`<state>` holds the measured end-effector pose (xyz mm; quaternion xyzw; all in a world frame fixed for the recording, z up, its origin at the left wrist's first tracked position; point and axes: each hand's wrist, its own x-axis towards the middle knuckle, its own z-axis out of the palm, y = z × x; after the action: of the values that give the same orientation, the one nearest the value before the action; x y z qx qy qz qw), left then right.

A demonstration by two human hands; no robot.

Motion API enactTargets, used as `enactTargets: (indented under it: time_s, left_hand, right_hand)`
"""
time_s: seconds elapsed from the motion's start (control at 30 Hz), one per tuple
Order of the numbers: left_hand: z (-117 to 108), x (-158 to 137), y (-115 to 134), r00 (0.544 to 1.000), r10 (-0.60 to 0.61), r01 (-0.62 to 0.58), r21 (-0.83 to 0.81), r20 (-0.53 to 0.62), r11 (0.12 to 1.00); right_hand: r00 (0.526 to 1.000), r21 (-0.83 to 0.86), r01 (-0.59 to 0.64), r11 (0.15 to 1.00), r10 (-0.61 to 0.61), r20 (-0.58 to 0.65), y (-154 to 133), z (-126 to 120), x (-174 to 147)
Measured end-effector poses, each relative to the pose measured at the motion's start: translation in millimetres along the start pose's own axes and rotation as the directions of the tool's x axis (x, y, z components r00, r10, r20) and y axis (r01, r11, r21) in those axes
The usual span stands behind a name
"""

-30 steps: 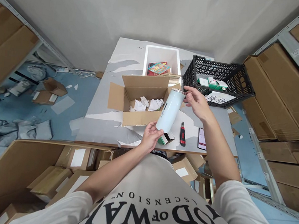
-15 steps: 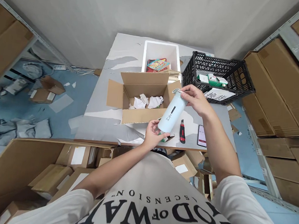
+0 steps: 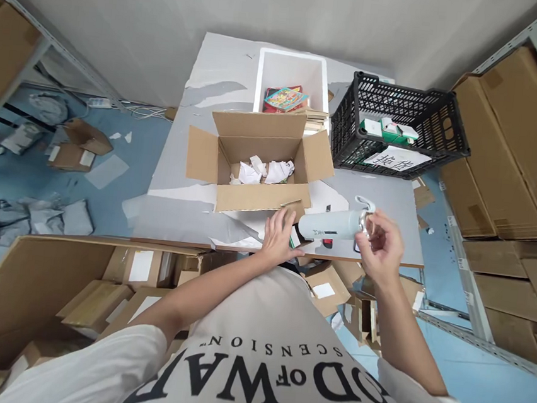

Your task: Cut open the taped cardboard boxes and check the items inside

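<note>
Grips a pale blue bottle (image 3: 332,225) by its cap end in the right hand (image 3: 382,245), nearly level above the near edge of the table (image 3: 176,221), base at a small box (image 3: 295,237). Holds that box between left hand (image 3: 278,237) thumb and fingers. Has an open carton (image 3: 259,198) just beyond, a black crate (image 3: 345,142) by the right edge.

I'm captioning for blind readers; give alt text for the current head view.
The right hand holds a pale blue bottle sideways, base at a small box the left hand touches. Behind stand an open carton and a black crate.
</note>
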<state>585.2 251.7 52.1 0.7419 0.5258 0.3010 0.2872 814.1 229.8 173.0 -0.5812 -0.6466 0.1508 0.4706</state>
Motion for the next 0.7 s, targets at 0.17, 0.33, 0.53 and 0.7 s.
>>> enactTargets:
  time_s: [0.17,0.33,0.53,0.7]
  left_hand:
    - [8.3,2.1,-16.4,0.999,0.032,-0.032,-0.049,0.005,0.998]
    - [7.5,-0.5,-29.9,0.999,0.037,-0.031,-0.175,0.033,0.984]
    - [8.1,3.1,-40.0,1.000,-0.021,0.019,-0.219,-0.008,0.975]
    - [8.5,4.4,-49.7,0.999,0.051,-0.050,-0.272,-0.004,0.961]
  right_hand:
    - [0.995,-0.124,0.082,0.989,-0.074,0.072,1.1,12.3,-23.2]
    - [0.975,-0.121,0.140,0.983,-0.115,0.188,2.4,15.6,-26.5]
    - [0.974,-0.073,0.156,0.985,-0.141,0.180,2.8,15.8,-26.5]
    - [0.994,-0.077,0.017,0.997,-0.009,0.112,3.9,23.2,-14.9]
